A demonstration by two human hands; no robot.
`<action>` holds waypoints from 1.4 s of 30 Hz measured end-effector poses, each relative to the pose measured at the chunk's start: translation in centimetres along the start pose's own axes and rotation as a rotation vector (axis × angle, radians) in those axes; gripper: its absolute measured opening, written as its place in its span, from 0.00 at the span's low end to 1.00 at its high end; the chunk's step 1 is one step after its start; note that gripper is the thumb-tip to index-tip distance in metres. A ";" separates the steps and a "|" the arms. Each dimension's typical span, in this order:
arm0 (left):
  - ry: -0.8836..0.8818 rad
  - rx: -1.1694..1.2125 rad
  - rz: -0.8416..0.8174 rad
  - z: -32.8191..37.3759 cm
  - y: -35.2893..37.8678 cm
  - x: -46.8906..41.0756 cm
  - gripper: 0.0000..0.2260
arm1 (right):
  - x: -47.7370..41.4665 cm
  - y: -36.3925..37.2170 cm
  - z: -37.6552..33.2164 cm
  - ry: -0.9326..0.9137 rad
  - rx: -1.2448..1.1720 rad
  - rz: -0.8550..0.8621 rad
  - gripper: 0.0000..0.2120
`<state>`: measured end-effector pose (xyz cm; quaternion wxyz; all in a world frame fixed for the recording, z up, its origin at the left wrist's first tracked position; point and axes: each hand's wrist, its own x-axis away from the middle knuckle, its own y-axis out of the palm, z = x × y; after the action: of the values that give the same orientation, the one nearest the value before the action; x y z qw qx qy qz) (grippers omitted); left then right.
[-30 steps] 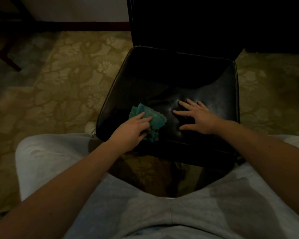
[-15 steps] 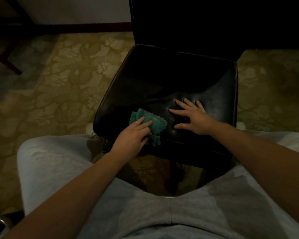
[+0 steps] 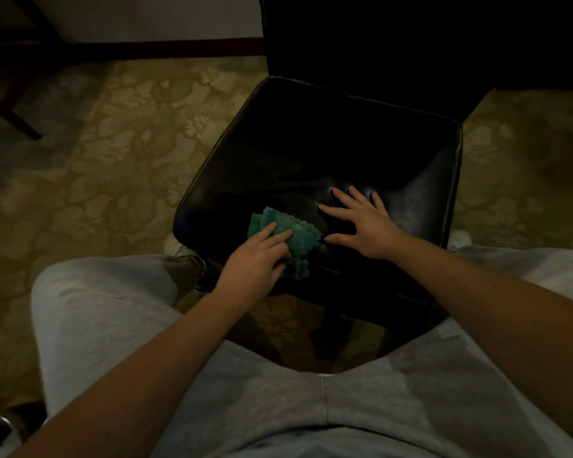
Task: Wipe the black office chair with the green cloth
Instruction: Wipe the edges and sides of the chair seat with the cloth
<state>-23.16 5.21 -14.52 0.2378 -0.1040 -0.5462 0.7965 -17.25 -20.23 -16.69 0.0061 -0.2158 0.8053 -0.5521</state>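
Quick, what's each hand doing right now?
Left hand: open, pressing the green cloth onto the black chair.
Right hand: open, spread flat on the chair.

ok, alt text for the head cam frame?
Seen from above, a person's left hand presses a green cloth onto the front of a black chair seat, with the right hand flat beside it, fingers spread. The person's grey trousers fill the foreground, and floral carpet surrounds the chair.

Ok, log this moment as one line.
phase: wiping seat | left hand: pressing green cloth on front of black office chair seat | right hand: flat on seat beside cloth
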 end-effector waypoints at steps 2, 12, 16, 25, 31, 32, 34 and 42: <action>-0.018 0.027 0.013 -1.3 -0.8 0.0 0.07 | 0.1 -0.2 0.1 -0.023 -0.039 -0.010 0.32; -0.168 0.068 0.035 0.0 -0.4 0.2 0.07 | 0.1 0.1 -0.3 -0.030 -0.035 -0.014 0.33; -0.119 0.089 0.012 1.0 0.5 0.3 0.08 | 0.0 0.0 -1.2 0.006 0.003 -0.024 0.34; -0.160 0.050 -0.008 -2.1 -1.8 0.3 0.09 | 0.5 -1.2 0.1 -0.090 0.031 -0.134 0.35; -0.161 0.086 -0.010 0.0 -0.2 0.8 0.09 | 0.5 -0.3 -1.6 -0.028 0.057 -0.069 0.34; -0.151 0.094 -0.010 0.2 0.0 0.9 0.09 | 0.5 -0.3 -1.8 -0.019 0.066 -0.065 0.34; -0.131 0.087 -0.025 -0.2 -0.3 0.7 0.09 | 0.6 -0.4 -2.0 -0.024 0.067 -0.071 0.34; -0.169 0.082 0.011 -1.3 -0.9 0.5 0.10 | 0.6 -1.0 -1.8 -0.078 0.046 -0.116 0.34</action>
<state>-22.82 6.80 -14.10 0.1905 -0.0296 -0.5307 0.8254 -17.92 -19.12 -14.96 0.0101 -0.2833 0.7777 -0.5611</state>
